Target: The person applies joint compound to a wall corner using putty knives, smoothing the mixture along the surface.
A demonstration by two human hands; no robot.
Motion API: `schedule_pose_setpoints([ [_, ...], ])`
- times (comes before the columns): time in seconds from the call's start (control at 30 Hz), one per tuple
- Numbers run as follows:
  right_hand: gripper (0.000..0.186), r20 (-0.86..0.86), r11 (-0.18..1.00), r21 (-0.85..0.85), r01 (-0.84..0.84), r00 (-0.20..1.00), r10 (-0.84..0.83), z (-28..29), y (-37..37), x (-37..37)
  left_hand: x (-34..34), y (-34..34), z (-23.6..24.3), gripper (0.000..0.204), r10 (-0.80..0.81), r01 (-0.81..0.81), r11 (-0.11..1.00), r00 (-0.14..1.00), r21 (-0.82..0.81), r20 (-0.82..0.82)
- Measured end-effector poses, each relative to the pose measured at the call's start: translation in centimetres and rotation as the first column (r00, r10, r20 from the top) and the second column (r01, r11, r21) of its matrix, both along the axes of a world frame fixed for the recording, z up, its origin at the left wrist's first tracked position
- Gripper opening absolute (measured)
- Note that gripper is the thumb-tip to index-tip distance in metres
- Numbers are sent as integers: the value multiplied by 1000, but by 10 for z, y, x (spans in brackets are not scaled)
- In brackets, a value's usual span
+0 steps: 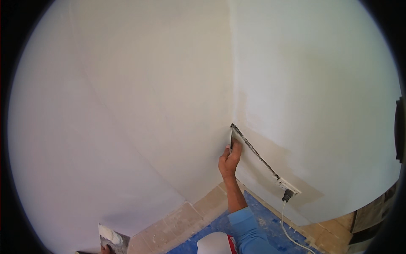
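Note:
My right hand point(229, 163) is closed around a putty knife point(233, 137), its thin blade up against the corner where two pale walls meet. Beside the blade begins a dark, rough-edged groove point(256, 153), which slants down the right wall to a white socket strip point(289, 186). At the bottom left, my left hand point(105, 250) grips a wide metal filling blade point(120, 242) with a lump of white filler point(109, 233) on it. Most of the left hand is cut off by the picture's edge.
A black plug point(287, 195) sits in the socket strip, its white cord point(286, 226) trailing to the floor. Blue sheeting point(264, 220) covers part of the tan tiles point(179, 222). A white rounded object point(214, 244) is below my right forearm. Dark items point(374, 211) stand at the right.

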State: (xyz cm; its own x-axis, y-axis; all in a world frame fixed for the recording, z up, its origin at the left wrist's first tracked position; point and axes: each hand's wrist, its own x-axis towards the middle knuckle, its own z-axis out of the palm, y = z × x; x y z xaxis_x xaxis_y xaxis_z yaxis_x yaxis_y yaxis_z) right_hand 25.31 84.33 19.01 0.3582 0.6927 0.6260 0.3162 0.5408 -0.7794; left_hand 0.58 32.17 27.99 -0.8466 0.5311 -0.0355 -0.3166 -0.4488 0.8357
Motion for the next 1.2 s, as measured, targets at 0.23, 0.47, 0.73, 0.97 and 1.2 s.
schedule_pose_setpoints([
  [0.23, 33, 69, 989, -29, -143, 987, 145, -3, -37, -10, -1, 8, 8, 38, -44, 44, 998, 999, -34, -20],
  [0.47, 24, -44, 973, -66, -223, 975, 220, -14, -39, 30, 19, 27, -3, 42, -12, 11, 999, 1000, -43, -2],
  [0.73, 23, -378, 940, -225, -255, 913, 157, 8, -9, 11, 10, 4, -14, 43, -22, 22, 1000, 999, 2, -27],
  [0.97, 32, 213, 983, 47, -179, 963, 165, -2, -72, -2, 17, 20, -6, 42, -28, 27, 999, 1000, -35, -7],
  [1.2, 28, -123, 945, -218, -243, 968, 221, -49, -49, 34, 20, 17, -14, 50, -96, 94, 992, 995, 88, 22],
])
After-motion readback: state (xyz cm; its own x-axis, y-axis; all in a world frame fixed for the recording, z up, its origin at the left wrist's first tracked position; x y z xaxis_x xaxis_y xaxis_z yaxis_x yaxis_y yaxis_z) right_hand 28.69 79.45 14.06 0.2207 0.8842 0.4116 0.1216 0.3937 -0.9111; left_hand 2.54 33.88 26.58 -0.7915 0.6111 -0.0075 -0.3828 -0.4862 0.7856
